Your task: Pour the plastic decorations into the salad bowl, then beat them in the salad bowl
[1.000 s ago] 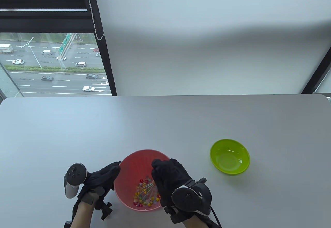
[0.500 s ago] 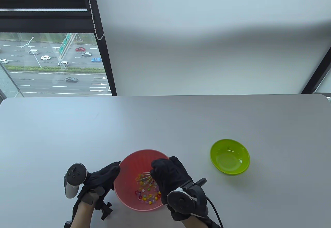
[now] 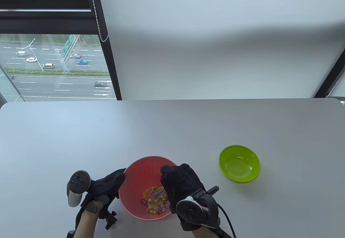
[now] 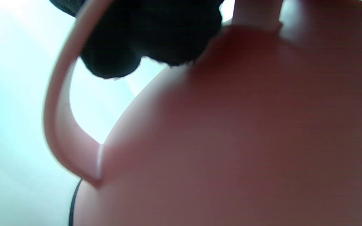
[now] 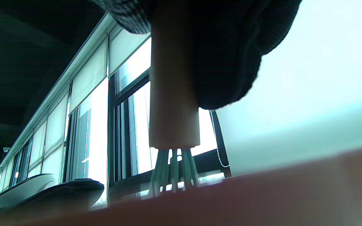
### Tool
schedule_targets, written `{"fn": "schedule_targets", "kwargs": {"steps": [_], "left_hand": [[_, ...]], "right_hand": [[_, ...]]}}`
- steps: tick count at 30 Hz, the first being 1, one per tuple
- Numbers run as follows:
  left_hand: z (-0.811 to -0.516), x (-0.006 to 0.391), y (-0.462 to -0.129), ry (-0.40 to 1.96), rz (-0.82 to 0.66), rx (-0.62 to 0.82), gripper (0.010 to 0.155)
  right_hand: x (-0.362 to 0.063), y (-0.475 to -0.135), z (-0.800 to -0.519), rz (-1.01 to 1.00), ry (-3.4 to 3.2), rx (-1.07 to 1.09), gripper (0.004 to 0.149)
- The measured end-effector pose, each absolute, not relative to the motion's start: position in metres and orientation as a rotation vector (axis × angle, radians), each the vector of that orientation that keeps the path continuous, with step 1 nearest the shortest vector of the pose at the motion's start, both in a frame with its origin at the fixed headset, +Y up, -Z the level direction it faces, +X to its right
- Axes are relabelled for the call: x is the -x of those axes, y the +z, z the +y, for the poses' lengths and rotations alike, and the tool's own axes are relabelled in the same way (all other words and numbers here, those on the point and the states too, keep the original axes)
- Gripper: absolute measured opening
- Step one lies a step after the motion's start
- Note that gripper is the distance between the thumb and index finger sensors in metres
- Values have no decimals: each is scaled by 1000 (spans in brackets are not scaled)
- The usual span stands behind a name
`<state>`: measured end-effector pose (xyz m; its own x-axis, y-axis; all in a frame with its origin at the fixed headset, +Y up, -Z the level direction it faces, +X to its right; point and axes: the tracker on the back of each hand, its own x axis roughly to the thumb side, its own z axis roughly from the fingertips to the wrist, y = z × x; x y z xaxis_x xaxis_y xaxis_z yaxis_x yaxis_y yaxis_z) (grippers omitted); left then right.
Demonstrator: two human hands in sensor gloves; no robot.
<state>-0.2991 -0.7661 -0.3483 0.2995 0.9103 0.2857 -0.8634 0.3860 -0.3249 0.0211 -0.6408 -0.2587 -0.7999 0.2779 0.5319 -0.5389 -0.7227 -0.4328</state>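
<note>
A pink salad bowl (image 3: 140, 170) stands near the table's front edge, with several small coloured plastic decorations (image 3: 153, 204) in its bottom. My right hand (image 3: 181, 185) is over the bowl's right side and grips a whisk by its pale handle (image 5: 173, 94); the wires (image 3: 159, 191) reach down among the decorations. My left hand (image 3: 107, 185) holds the bowl's left rim, and in the left wrist view its fingers (image 4: 156, 37) sit over the pink rim (image 4: 58, 125).
An empty green bowl (image 3: 239, 163) stands to the right of the pink one. The grey table (image 3: 172, 130) stretches back to a window and a white blind.
My right hand has shifted slightly right and toward the front with the whisk, and the decorations have been stirred about in the bowl. The left hand has stayed still.
</note>
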Motion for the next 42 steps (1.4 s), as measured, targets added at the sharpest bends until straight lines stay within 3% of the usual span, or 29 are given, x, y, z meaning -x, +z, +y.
{"fn": "schedule_targets", "kwargs": {"steps": [12, 27, 37, 42], "left_hand": [[-766, 299, -348, 1181, -460, 116, 78], [-766, 299, -348, 1180, -460, 114, 78], [-766, 299, -348, 1181, -460, 115, 78], [-766, 299, -348, 1181, -460, 116, 78]], "right_hand": [[-17, -267, -652, -606, 2342, -611, 42], [-11, -258, -646, -853, 2543, -644, 41], [-20, -259, -642, -855, 2521, -608, 40], [-20, -262, -644, -718, 2426, -624, 40]]}}
